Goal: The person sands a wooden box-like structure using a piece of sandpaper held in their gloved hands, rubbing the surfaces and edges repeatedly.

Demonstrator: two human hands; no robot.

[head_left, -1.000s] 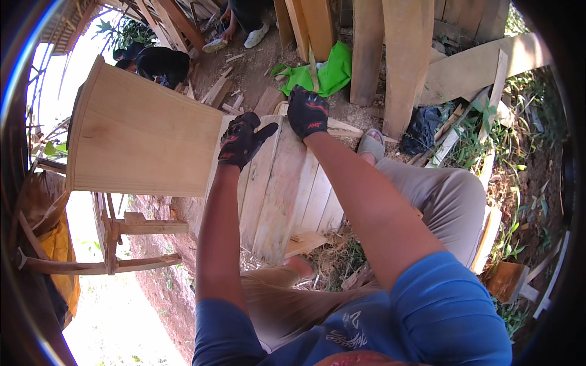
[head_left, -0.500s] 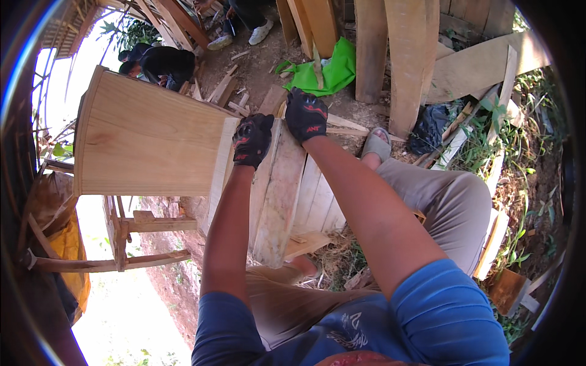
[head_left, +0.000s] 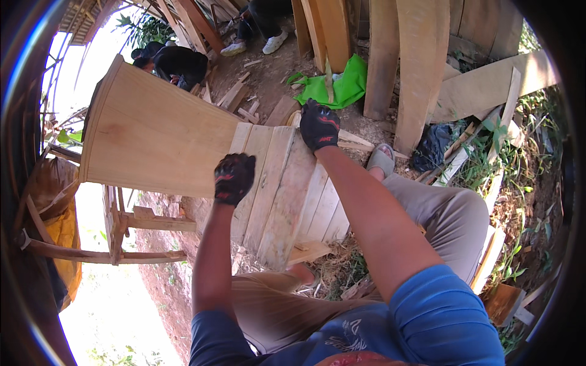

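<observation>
A broad, smooth wooden panel [head_left: 160, 131] with a grooved outer edge lies to the left, its narrower right end beside a bench of pale planks [head_left: 264, 183]. My left hand [head_left: 234, 179], in a black glove with red marks, is closed near the panel's near right corner, at the left side of the planks. Its curled fingers point away, and whatever they hold is hidden. At the far end of the planks, my right hand [head_left: 320, 125] wears a matching glove. Its fingers are also curled, and I cannot see what is in them.
Beyond my right hand, a green bag [head_left: 339, 85] lies on the ground among wood offcuts. Tall boards [head_left: 421, 67] lean behind it. A black plastic bag [head_left: 432, 147] sits to the right. A wooden frame [head_left: 152, 222] stands below the panel. Two people are in the background.
My left hand has moved left and nearer, off the planks' far end and away from my right hand. The right hand stays at that far end. The whole view has shifted slightly.
</observation>
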